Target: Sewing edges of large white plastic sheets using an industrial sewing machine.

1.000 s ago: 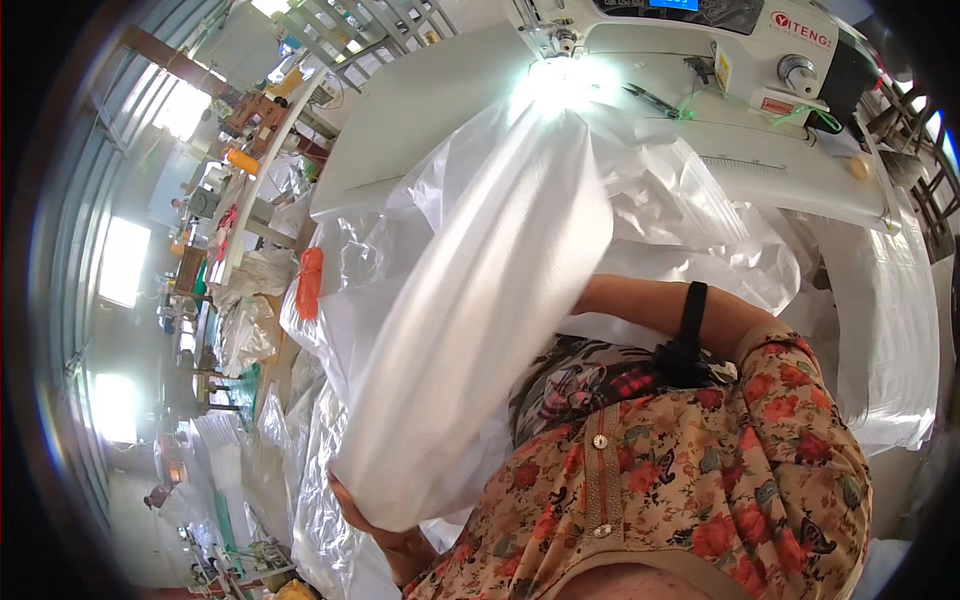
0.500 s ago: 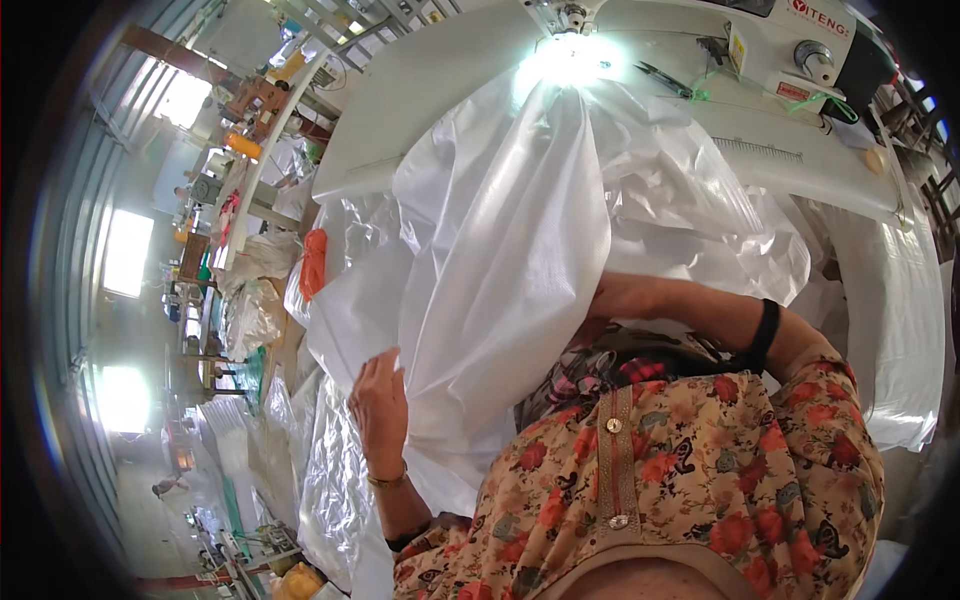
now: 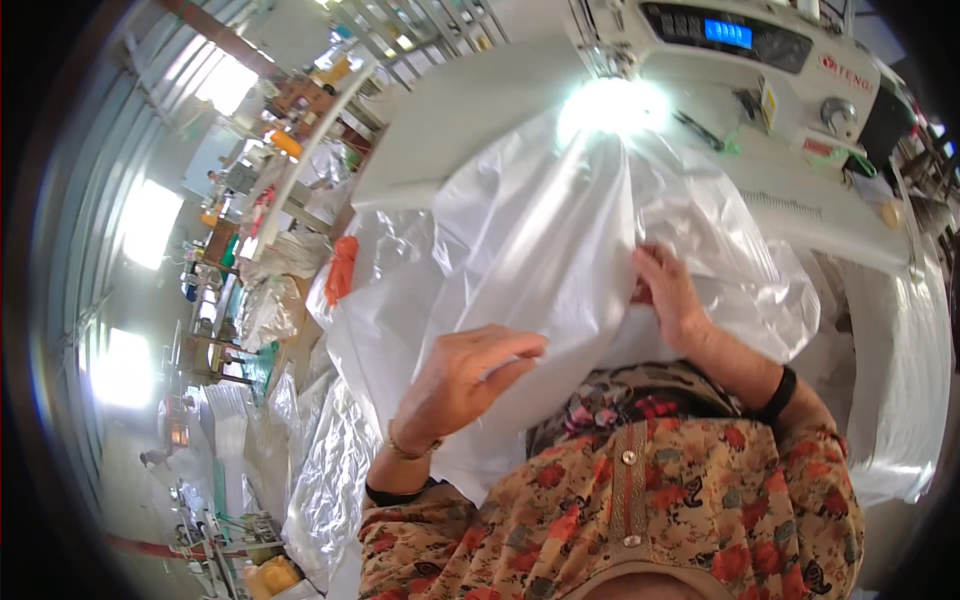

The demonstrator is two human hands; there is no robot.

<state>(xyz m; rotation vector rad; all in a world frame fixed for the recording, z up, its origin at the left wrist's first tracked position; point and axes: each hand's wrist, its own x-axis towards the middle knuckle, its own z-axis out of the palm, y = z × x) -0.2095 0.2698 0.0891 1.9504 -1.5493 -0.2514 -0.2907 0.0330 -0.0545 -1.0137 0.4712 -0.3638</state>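
A shiny white plastic sheet (image 3: 540, 250) runs in folds from under the needle area of a sewing machine (image 3: 760, 60) down towards my lap. My left hand (image 3: 465, 375) hovers over the sheet's lower left part, fingers stretched to the right and thumb apart, holding nothing. At the fold edge right of the middle, my right hand (image 3: 675, 300) has its fingers curled on the sheet; the fingertips are partly hidden. A bright lamp glare (image 3: 612, 108) hides the needle and the top end of the sheet.
Small black thread snips (image 3: 698, 130) lie on the machine table (image 3: 450, 150), right of the glare. An orange bundle (image 3: 341, 268) sits left of the sheet. Crumpled clear plastic (image 3: 325, 490) lies at lower left, and more white sheeting (image 3: 900, 370) hangs at the right.
My left hand has moved right from the sheet's left edge, over the sheet. My right hand has come up from near my lap to the fold edge. The whole view has shifted slightly.
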